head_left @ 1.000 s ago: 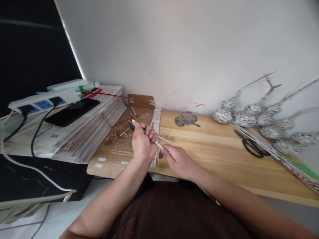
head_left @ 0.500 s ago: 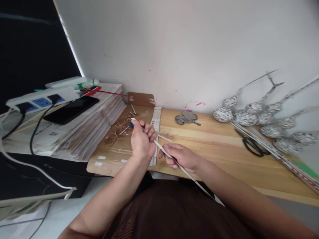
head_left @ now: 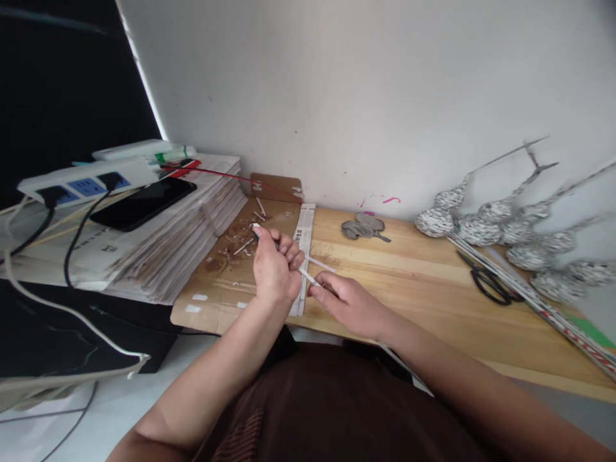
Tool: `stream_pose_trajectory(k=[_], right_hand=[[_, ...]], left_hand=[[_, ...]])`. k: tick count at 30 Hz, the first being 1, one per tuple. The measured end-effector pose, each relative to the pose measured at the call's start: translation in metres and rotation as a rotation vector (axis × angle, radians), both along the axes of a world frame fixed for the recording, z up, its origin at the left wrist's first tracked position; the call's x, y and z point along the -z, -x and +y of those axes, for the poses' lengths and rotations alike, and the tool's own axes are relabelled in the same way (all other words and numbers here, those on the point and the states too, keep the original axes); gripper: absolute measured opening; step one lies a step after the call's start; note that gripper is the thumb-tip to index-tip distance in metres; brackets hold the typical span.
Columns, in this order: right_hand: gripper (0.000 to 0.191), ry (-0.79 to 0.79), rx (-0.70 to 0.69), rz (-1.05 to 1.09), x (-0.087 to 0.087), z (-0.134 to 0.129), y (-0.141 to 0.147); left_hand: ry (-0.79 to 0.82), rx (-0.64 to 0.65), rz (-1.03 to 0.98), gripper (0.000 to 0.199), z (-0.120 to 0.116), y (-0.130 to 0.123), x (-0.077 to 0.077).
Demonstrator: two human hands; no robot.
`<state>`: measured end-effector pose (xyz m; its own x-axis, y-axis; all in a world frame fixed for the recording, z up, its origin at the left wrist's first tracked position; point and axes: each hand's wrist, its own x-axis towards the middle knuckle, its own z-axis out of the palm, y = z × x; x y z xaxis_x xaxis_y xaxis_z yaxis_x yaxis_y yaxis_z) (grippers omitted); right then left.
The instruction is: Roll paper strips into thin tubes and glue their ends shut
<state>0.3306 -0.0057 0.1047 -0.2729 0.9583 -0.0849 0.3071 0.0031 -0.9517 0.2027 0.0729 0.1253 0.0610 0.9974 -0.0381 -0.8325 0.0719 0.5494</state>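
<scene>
My left hand (head_left: 273, 266) is curled closed, palm up, around one end of a thin rolled paper tube (head_left: 307, 276). A small dark bluish item (head_left: 276, 244) peeks out between its thumb and fingers; what it is I cannot tell. Just to the right, my right hand (head_left: 350, 305) pinches the same tube between thumb and fingers. The tube runs on under this hand, and its tail (head_left: 404, 366) shows again below the right forearm. Both hands are held over the front of the desk, above a printed paper strip (head_left: 302, 247).
Cardboard (head_left: 212, 298) with scraps lies left of a newspaper stack (head_left: 192, 237) carrying a phone (head_left: 144, 202) and power strip (head_left: 91, 183). Grey cloth (head_left: 363, 226), black scissors (head_left: 489, 285), long paper tubes (head_left: 539, 301) and woven paper gourds (head_left: 476, 229) are farther right.
My right hand has turned over and slid closer to the left hand along the tube, hiding its middle stretch. The left hand keeps its hold. The view has shifted slightly.
</scene>
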Motion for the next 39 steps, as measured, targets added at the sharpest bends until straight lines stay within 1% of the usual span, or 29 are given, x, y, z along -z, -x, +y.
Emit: stream_pose_trajectory(k=[1, 2, 3, 6, 7, 8, 9, 12, 13, 14, 15, 17, 18, 19, 20, 23, 24, 25, 26, 28, 29, 30, 31, 33, 34, 35, 36, 37, 39], right_hand=[[0.033, -0.07, 0.058, -0.055, 0.0, -0.001, 0.001], [0.035, -0.076, 0.075, -0.063, 0.001, -0.002, 0.001], [0.038, -0.012, 0.047, -0.014, 0.002, -0.002, 0.001], [0.045, 0.345, -0.177, 0.285, 0.004, 0.0, -0.001], [0.046, 0.4, -0.222, 0.334, 0.004, 0.001, -0.002], [0.046, 0.387, -0.227, 0.321, 0.004, 0.001, -0.002], [0.044, 0.309, -0.188, 0.248, 0.003, 0.001, -0.002], [0.035, -0.078, 0.067, -0.1, 0.003, -0.001, 0.0], [0.033, -0.146, 0.116, -0.157, 0.003, -0.002, 0.001], [0.033, -0.139, 0.113, -0.154, 0.004, -0.002, 0.001], [0.036, -0.063, 0.059, -0.091, 0.005, -0.002, 0.0], [0.042, 0.179, -0.114, 0.125, 0.006, -0.001, -0.001], [0.044, 0.271, -0.18, 0.214, 0.006, 0.0, -0.002], [0.045, 0.305, -0.204, 0.252, 0.006, 0.001, -0.002], [0.043, 0.27, -0.183, 0.226, 0.005, 0.001, -0.002], [0.034, -0.053, 0.029, -0.068, 0.004, 0.001, 0.001], [0.033, -0.109, 0.066, -0.127, 0.003, 0.002, 0.002], [0.034, -0.097, 0.054, -0.127, 0.003, 0.002, 0.003], [0.037, -0.021, -0.004, -0.069, 0.003, 0.003, 0.003], [0.044, 0.192, -0.159, 0.117, 0.003, 0.005, 0.001], [0.045, 0.251, -0.205, 0.177, 0.003, 0.006, 0.001], [0.044, 0.239, -0.205, 0.177, 0.002, 0.007, 0.0], [0.041, 0.152, -0.165, 0.112, 0.002, 0.008, 0.001], [0.036, -0.141, -0.015, -0.138, 0.001, 0.008, 0.002], [0.036, -0.282, 0.072, -0.269, 0.001, 0.008, 0.003], [0.038, -0.387, 0.154, -0.373, 0.002, 0.008, 0.003], [0.042, -0.433, 0.195, -0.429, 0.002, 0.008, 0.003], [0.047, -0.416, 0.179, -0.431, 0.002, 0.008, 0.003], [0.053, -0.285, 0.049, -0.33, 0.003, 0.008, 0.002]], left_hand=[[-0.001, -0.007, 0.0, 0.043, 0.0, 0.0, 0.0], [-0.001, -0.009, -0.001, 0.043, 0.0, 0.0, 0.0], [-0.001, -0.005, -0.005, 0.043, 0.0, 0.0, 0.0], [0.0, 0.008, -0.02, 0.042, 0.0, 0.0, 0.0], [0.0, 0.008, -0.023, 0.042, 0.001, 0.0, 0.0], [-0.001, 0.003, -0.025, 0.042, 0.001, 0.0, 0.0], [-0.002, -0.006, -0.024, 0.041, 0.002, 0.0, 0.0], [0.005, -0.031, -0.026, 0.041, 0.004, 0.001, 0.001], [0.005, -0.037, -0.026, 0.042, 0.004, 0.001, 0.001], [0.004, -0.039, -0.026, 0.042, 0.004, 0.001, 0.002], [0.003, -0.038, -0.025, 0.042, 0.004, 0.001, 0.002], [-0.002, -0.031, -0.027, 0.042, 0.004, 0.001, 0.001], [-0.003, -0.028, -0.03, 0.043, 0.003, 0.001, 0.001], [-0.003, -0.026, -0.033, 0.043, 0.003, 0.001, 0.0], [-0.002, -0.026, -0.035, 0.043, 0.003, 0.001, 0.0], [0.002, -0.031, -0.026, 0.043, 0.003, 0.0, 0.002], [0.003, -0.032, -0.023, 0.043, 0.003, 0.0, 0.003], [0.003, -0.032, -0.022, 0.043, 0.003, -0.001, 0.004], [0.004, -0.028, -0.024, 0.043, 0.003, -0.001, 0.004], [0.005, -0.024, -0.031, 0.043, 0.003, -0.002, 0.005], [0.008, -0.024, -0.033, 0.043, 0.003, -0.002, 0.005], [0.011, -0.027, -0.033, 0.043, 0.003, -0.002, 0.005], [0.013, -0.031, -0.032, 0.043, 0.003, -0.002, 0.004], [0.023, -0.036, -0.026, 0.043, 0.003, -0.003, 0.004], [0.031, -0.034, -0.024, 0.043, 0.002, -0.003, 0.004], [0.037, -0.031, -0.025, 0.043, 0.002, -0.004, 0.004], [0.042, -0.027, -0.027, 0.043, 0.002, -0.004, 0.004], [0.043, -0.022, -0.031, 0.043, 0.002, -0.004, 0.004], [0.037, -0.023, -0.037, 0.042, 0.002, -0.004, 0.004]])
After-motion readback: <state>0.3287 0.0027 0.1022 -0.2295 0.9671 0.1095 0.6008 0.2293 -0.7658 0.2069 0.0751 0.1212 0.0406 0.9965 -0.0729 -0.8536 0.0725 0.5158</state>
